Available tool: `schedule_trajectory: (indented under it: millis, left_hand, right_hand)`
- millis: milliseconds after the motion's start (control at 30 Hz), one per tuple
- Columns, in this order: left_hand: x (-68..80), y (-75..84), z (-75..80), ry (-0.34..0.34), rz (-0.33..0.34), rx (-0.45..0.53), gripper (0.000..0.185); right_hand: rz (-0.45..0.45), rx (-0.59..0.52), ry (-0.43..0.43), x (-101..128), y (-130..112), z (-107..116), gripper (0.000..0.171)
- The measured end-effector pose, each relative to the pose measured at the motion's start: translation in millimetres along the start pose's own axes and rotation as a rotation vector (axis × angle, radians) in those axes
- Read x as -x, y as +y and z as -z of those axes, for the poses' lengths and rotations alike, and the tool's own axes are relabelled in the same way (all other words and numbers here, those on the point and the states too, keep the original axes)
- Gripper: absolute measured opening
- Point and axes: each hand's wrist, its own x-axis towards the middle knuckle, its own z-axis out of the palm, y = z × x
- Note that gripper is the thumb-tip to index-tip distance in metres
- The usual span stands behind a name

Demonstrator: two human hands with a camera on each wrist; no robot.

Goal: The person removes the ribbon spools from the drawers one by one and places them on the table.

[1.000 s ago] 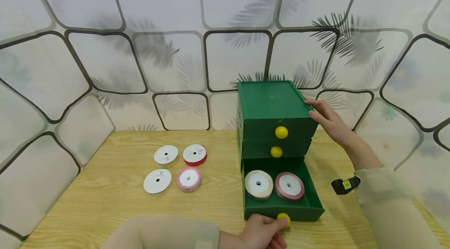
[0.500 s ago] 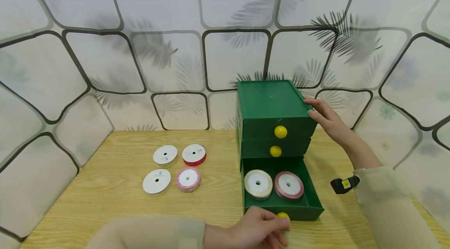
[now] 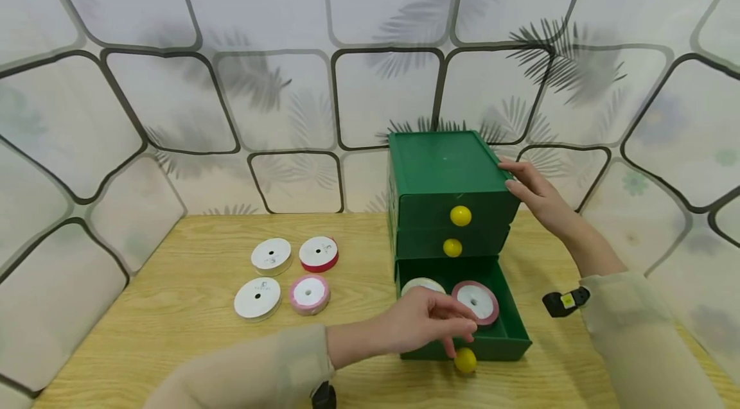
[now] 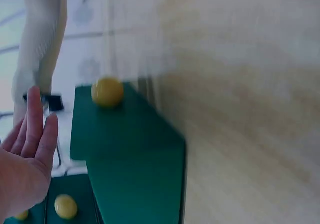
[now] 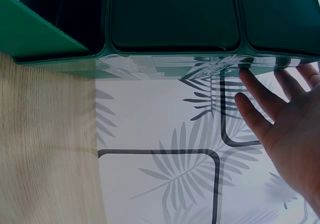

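Note:
A green drawer cabinet (image 3: 448,165) with yellow knobs stands on the table, its bottom drawer (image 3: 509,350) pulled out. Inside that drawer lie a pink-edged ribbon spool (image 3: 488,296) and a cream-edged ribbon spool (image 3: 419,284), the latter partly hidden by my left hand (image 3: 419,325). That hand hovers over the drawer front, holding nothing, with loosely extended fingers near the bottom yellow knob (image 3: 465,361). In the left wrist view, the knob (image 4: 107,92) shows apart from the fingers. My right hand (image 3: 540,200) rests its fingertips on the cabinet's right side near the top, fingers spread in the right wrist view.
Left of the cabinet, more ribbon spools lie flat on the wooden table (image 3: 191,306): two white ones (image 3: 272,255), a red-edged one (image 3: 318,252) and a pink one (image 3: 309,295). Patterned fabric walls (image 3: 277,101) surround the back and sides.
My left hand has let go of the bottom drawer's knob and risen forward over the drawer front, now covering part of the cream-edged spool. The right hand stays on the cabinet.

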Motion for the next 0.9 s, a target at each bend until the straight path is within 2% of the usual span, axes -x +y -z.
schedule_trajectory:
  millis: [100, 233, 600, 733, 900]
  left_hand:
    - [-8.0, -2.0, 10.9, -0.001, -0.059, -0.112, 0.023]
    - [-17.7, -6.5, 23.7, -0.025, -0.086, -0.220, 0.027]
    - [-49.3, -21.8, 45.0, -0.236, -0.107, -0.554, 0.054]
    - [-64.0, -26.7, 47.3, -0.291, -0.099, -0.618, 0.065]
    - [-78.8, -31.3, 47.2, -0.341, -0.072, -0.636, 0.071]
  right_hand:
    - [0.004, -0.002, 0.001, -1, 0, 0, 0.038]
    - [0.002, 0.001, 0.002, -1, 0, -1, 0.039]
    - [-0.003, -0.001, -0.001, -1, 1, -1, 0.039]
    - [-0.011, -0.009, 0.001, 0, 1, -1, 0.039]
    - [-0.017, -0.013, 0.003, 1, 1, -1, 0.039]
